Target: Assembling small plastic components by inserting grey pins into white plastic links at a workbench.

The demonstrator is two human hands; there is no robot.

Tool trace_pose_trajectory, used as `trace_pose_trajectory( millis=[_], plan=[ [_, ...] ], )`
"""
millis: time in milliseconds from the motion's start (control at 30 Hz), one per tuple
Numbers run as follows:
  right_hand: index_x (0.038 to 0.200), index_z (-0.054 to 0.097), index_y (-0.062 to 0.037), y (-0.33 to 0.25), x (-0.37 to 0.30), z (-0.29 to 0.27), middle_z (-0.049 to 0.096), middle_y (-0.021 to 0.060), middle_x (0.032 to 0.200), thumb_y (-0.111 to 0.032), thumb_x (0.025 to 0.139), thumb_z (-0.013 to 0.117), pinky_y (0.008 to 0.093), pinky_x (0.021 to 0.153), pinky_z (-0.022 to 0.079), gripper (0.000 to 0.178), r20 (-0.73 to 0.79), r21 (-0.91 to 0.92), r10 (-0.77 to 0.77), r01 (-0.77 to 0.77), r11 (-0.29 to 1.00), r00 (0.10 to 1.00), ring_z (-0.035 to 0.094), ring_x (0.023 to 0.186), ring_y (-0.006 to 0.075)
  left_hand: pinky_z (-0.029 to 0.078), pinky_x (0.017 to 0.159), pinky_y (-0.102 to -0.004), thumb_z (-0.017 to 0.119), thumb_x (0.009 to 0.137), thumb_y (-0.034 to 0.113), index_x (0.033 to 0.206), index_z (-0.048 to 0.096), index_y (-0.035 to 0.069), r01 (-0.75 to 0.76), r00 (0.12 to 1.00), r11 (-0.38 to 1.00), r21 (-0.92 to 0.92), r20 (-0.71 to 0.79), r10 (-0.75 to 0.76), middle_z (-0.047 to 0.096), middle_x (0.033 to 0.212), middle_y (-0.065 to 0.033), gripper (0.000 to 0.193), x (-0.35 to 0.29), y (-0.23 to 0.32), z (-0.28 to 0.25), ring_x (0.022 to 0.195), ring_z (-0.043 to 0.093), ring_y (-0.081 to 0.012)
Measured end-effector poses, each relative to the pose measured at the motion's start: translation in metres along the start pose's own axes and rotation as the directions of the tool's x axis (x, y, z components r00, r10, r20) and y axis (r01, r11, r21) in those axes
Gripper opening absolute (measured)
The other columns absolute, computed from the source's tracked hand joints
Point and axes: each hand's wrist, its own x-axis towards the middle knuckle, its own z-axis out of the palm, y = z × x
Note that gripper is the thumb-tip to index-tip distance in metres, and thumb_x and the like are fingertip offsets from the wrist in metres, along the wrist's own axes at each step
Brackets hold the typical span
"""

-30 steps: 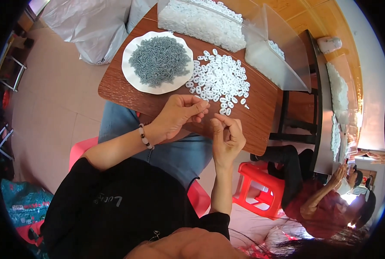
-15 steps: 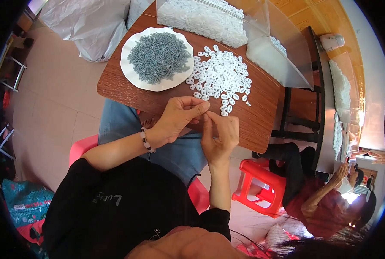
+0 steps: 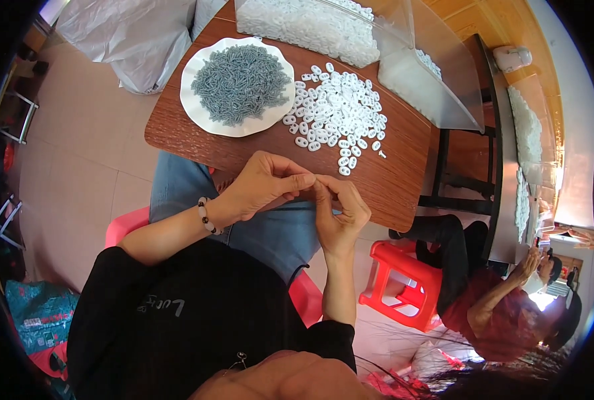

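Observation:
My left hand [image 3: 262, 187] and my right hand [image 3: 341, 212] meet fingertip to fingertip just off the table's near edge. Both are closed in a pinch, and what lies between the fingers is hidden or too small to name. Beyond them is a loose pile of small white oval pieces [image 3: 347, 107], each with two dark-rimmed holes. Left of that pile a white wavy-rimmed plate [image 3: 189, 100] bears a heap of small grey screw-like pieces [image 3: 240, 83]. One tiny white pin-shaped piece [image 3: 382, 154] lies apart at the pile's right.
Clear-walled bins [image 3: 430, 93] with white pieces line the far side of the brown wooden table [image 3: 393, 193]. A red plastic stool [image 3: 403, 287] stands to the right, near a seated co-worker [image 3: 490, 313] in dark red. White sacks [image 3: 133, 47] stand at the far left.
My joined hands have shifted slightly left and down, fingertips still pressed together. The table and its contents sit a little higher and farther left in view.

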Motion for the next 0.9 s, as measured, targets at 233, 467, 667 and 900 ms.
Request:
trace_pose_trajectory(
  millis=[233,467,667,900],
  plan=[
    [0.106,0.066,0.0037,0.01,-0.01,0.004,0.069,0.0082,0.088,0.0,0.09,0.064,0.0223,0.071,0.053,0.017,0.114,0.282,0.345,-0.363,0.888,0.932,0.066,0.078,0.0119,0.048,0.064,-0.0202,0.071,0.088,0.017,0.094,0.073,0.0,-0.022,1.0,1.0,-0.019,-0.018,0.022,0.07,0.082,-0.0043,0.018,-0.002,0.001,-0.003,0.069,0.058,-0.0056],
    [0.108,0.064,0.004,0.01,-0.009,-0.004,0.07,0.009,0.093,-0.001,0.091,0.064,0.0223,0.072,0.054,0.018,0.197,0.495,0.473,-0.504,0.708,0.859,0.066,0.077,0.0109,0.047,0.065,-0.0203,0.068,0.091,0.018,0.097,0.071,-0.001,-0.038,0.998,0.997,0.061,-0.057,0.042,0.07,0.084,-0.0037,0.02,-0.005,-0.003,-0.004,0.069,0.057,-0.0051],
    [0.097,0.068,0.0027,0.012,-0.011,-0.009,0.067,0.0027,0.083,-0.003,0.089,0.067,0.0206,0.066,0.051,0.01,0.165,0.43,0.477,-0.498,0.753,0.863,0.06,0.071,0.0066,0.045,0.059,-0.0186,0.068,0.091,0.02,0.098,0.07,-0.001,-0.13,0.987,0.976,0.176,-0.067,0.144,0.068,0.081,-0.0017,0.022,-0.011,-0.002,0.003,0.067,0.056,-0.0035],
    [0.095,0.069,0.0011,0.012,-0.013,-0.008,0.068,0.0014,0.079,-0.006,0.087,0.07,0.018,0.058,0.043,0.01,0.231,0.52,0.544,-0.575,0.632,0.807,0.058,0.068,0.0043,0.04,0.053,-0.0175,0.067,0.092,0.019,0.097,0.07,-0.001,-0.089,0.992,0.987,0.137,-0.073,0.1,0.065,0.077,0.0009,0.021,-0.013,-0.002,0.005,0.064,0.052,-0.0016]
  ],
)
